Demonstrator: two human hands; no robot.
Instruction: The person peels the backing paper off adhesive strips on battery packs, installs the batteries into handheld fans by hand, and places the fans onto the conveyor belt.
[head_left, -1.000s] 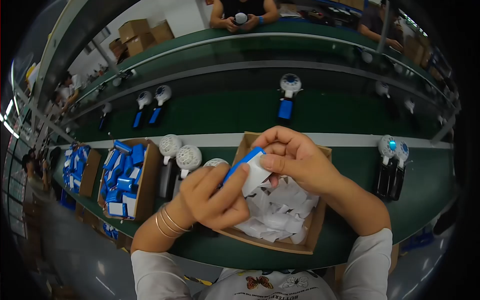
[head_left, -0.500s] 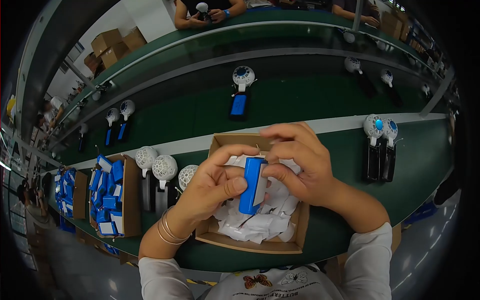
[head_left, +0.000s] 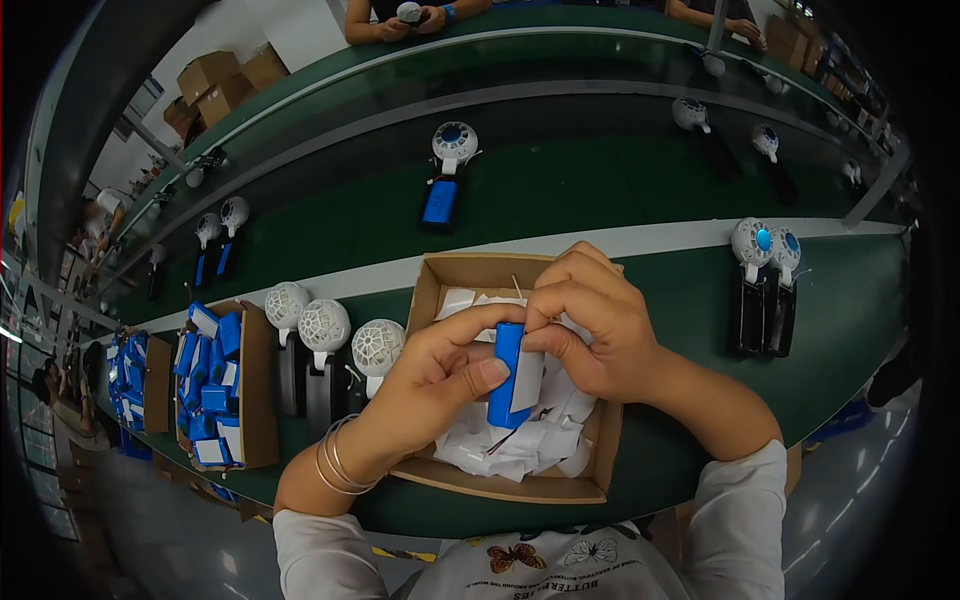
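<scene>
My left hand grips a blue battery pack between thumb and fingers, upright over a cardboard box. Down the pack's right side runs a white backing paper. My right hand is closed in a pinch at the top corner of that paper, thumb against index finger; the exact contact is partly hidden. A thin wire sticks up above the pack, and dark wire ends show below it. Under both hands, the cardboard box holds loose white paper pieces.
Left stands a box of blue battery packs, with another pile beyond. White round fan heads on dark handles lie beside my left arm; two more fans lie right. A green conveyor carries fans. People sit across it.
My right fingers, spread higher before, have drawn together at the pack's top corner. The pack has turned slightly, showing more white paper. The fan with the blue pack on the conveyor has shifted left.
</scene>
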